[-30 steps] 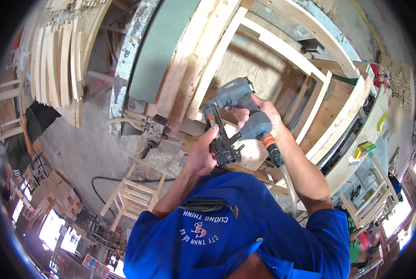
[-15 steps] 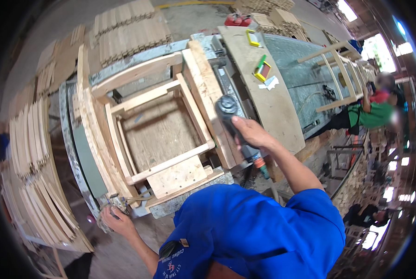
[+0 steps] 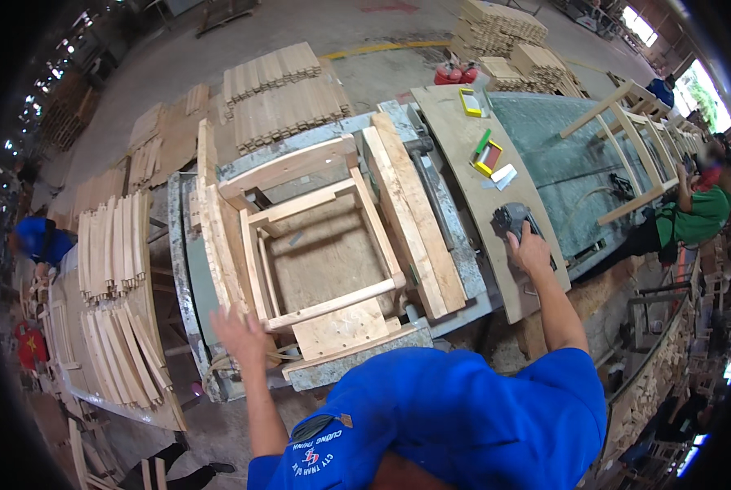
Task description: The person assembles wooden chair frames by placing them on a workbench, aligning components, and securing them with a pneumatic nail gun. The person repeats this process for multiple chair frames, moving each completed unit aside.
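Note:
A pale wooden chair frame (image 3: pixel 328 314) lies inside a clamping bench, between a thick left wooden beam (image 3: pixel 220 245) and a right wooden beam (image 3: pixel 410 224). A gap shows between the frame and the right beam. My left hand (image 3: pixel 241 336) is open with fingers spread, over the near end of the left beam by the frame's near left corner; it holds nothing. At the right, my right hand (image 3: pixel 532 248) is closed on a black handheld power tool (image 3: pixel 511 219) at a brown board (image 3: pixel 463 175). The hand hides part of the tool.
On the board lie a yellow-edged box (image 3: pixel 488 157) and white paper (image 3: pixel 504 176). Stacked slats (image 3: pixel 120 351) fill a table at left. Another wooden frame (image 3: pixel 639 155) stands on the green table, near a person in green (image 3: pixel 703 216). Red extinguishers (image 3: pixel 455 73) stand beyond.
My right hand has carried the black tool rightward from the right beam onto the board. My left hand has left the bench's corner fittings and opened. The right beam now stands off the frame.

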### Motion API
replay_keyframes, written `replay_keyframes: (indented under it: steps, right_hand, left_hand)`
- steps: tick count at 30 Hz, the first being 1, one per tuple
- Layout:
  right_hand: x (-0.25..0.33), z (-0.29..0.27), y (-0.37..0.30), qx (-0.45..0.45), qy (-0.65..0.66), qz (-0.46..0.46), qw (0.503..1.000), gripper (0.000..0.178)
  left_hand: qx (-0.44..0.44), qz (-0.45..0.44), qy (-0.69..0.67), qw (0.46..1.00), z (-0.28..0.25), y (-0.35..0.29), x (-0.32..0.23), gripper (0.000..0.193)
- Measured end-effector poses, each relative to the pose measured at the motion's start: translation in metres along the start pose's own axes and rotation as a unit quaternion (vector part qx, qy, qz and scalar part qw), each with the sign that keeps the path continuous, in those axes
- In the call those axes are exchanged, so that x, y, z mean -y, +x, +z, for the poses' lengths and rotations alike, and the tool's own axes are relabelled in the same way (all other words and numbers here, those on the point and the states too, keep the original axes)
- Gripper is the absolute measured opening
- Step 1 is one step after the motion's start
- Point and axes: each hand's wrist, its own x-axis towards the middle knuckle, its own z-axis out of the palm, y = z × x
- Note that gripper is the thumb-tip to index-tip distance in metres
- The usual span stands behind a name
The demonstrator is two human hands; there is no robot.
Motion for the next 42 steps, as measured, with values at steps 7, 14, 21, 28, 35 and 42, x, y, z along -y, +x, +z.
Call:
replay_keyframes:
  steps: [7, 14, 21, 28, 35, 42]
  right_hand:
    - [0.016, 0.015, -0.011, -0.080, 0.047, 0.027, 0.995, 0.066]
    - [0.165, 0.027, -0.024, 0.011, 0.322, -0.100, 0.941, 0.043]
    - [0.309, 0.077, -0.027, 0.090, 0.227, -0.193, 0.950, 0.082]
    - [0.318, 0.150, 0.013, 0.301, 0.455, 0.125, 0.828, 0.036]
    - [0.294, 0.120, -0.004, 0.278, 0.565, 0.084, 0.772, 0.023]
    - [0.268, 0.029, -0.034, 0.199, 0.628, -0.007, 0.753, 0.023]
  left_hand:
    - [0.188, 0.053, -0.019, 0.981, 0.047, 0.060, -0.057, 0.060]
    - [0.231, 0.144, 0.075, 0.959, 0.073, 0.092, -0.052, 0.055]
    - [0.206, 0.154, 0.068, 0.964, 0.113, 0.101, -0.020, 0.054]
    - [0.262, 0.175, 0.210, 0.926, 0.112, 0.117, -0.022, 0.054]
    - [0.286, 0.184, 0.215, 0.915, 0.080, 0.118, -0.023, 0.063]
    - [0.223, -0.093, -0.011, 0.970, -0.023, 0.134, -0.011, 0.099]
